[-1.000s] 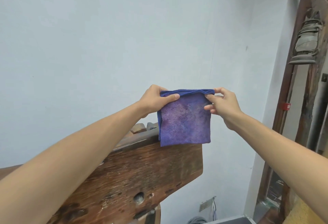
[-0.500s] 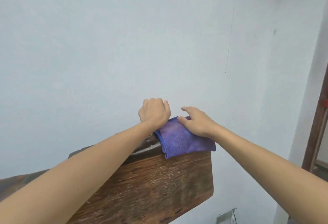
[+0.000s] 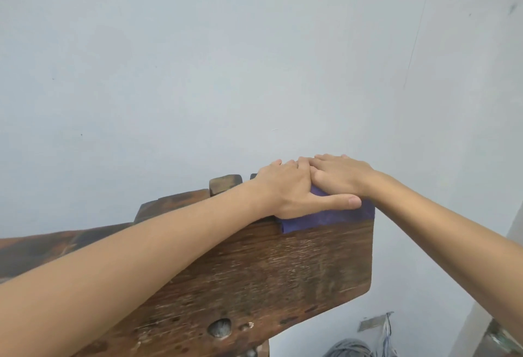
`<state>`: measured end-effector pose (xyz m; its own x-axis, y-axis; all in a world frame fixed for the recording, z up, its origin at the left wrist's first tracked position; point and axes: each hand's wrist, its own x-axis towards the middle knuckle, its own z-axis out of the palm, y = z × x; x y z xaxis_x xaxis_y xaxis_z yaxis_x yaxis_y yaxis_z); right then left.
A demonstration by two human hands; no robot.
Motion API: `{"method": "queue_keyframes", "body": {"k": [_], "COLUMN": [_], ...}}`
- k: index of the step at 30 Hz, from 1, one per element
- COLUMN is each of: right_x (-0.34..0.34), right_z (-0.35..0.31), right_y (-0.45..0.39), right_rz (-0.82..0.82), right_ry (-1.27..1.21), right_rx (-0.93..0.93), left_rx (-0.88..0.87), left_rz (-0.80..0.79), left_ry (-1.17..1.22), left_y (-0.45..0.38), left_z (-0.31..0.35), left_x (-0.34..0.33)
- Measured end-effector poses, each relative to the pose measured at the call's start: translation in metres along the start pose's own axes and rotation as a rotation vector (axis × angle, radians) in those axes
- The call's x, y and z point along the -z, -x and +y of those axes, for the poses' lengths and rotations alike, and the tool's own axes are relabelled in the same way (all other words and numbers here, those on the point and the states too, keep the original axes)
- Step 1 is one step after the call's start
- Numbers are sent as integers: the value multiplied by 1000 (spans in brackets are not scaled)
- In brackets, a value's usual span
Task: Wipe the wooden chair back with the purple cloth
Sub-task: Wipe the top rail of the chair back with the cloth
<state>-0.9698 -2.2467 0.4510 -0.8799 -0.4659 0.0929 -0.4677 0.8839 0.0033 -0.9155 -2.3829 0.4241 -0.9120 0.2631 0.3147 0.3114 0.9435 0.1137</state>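
Note:
The purple cloth lies draped over the top edge of the wooden chair back, near its right end. Only a strip of it shows below my hands. My left hand lies flat on the cloth with fingers straight and the thumb stretched out to the right. My right hand rests flat beside it, partly overlapping the left hand's fingers, pressing the cloth onto the top edge.
A pale wall fills the background close behind the chair. Dark wooden blocks stick up along the chair's top to the left of my hands. A grey coil and cables lie on the floor at lower right.
The cloth went from hanging pinched in the air to lying over the chair's top edge. My left hand uncurled from a fist to flat, and both hands now press the cloth.

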Motion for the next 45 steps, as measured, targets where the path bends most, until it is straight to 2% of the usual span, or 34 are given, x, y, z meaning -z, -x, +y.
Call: {"method": "queue_keyframes", "body": {"k": [4,12,18,27,38,45], "right_x": [-3,-13,-21,-28,-35,-36], "right_z": [-24,-79,-130,-182,-241,-269], "right_y": [-2,2,9,19,8,7], "right_rz": [7,61,73,59,-3,-32], "right_ry": [-7,5,1,2,33,50], "right_rx": [54,52,45,65,191,150], "left_rx": [39,36,73,97,185,205], "left_rz": [-3,15,6,6,-19,-182], "left_ry": [-177,-217,-128,-142,136,-110], "left_y": [22,67,113,154,200,216], "left_z": [-17,-53,-84,-114,-158,-168], "left_x": [8,19,26,33,30,32]}}
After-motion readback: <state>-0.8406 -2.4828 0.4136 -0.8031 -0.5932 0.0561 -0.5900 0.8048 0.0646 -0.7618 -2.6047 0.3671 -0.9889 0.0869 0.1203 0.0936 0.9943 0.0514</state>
